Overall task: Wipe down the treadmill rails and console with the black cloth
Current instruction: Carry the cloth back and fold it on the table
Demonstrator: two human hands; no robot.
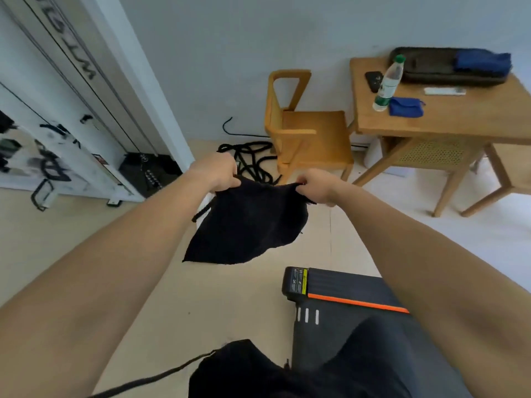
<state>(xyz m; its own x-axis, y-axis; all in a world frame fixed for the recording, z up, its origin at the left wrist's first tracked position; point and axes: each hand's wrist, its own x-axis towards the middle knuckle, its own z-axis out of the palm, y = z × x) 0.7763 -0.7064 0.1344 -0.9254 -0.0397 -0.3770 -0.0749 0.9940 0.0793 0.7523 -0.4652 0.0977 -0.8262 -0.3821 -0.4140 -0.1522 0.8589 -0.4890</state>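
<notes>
1. We are holding one black cloth in the air above the floor, left hand and right hand each pinching a top corner.
2. One treadmill is lying below right, our right forearm crossing it.
3. One chair, one table and one bottle are standing beyond.

Both bare arms reach straight forward, roughly level, the forearms converging toward the middle. The left hand is closed with its fingertips pinched together and pointing toward the right hand. The right hand is likewise pinched shut, fingertips turned toward the left one, the two hands near but apart.
</notes>
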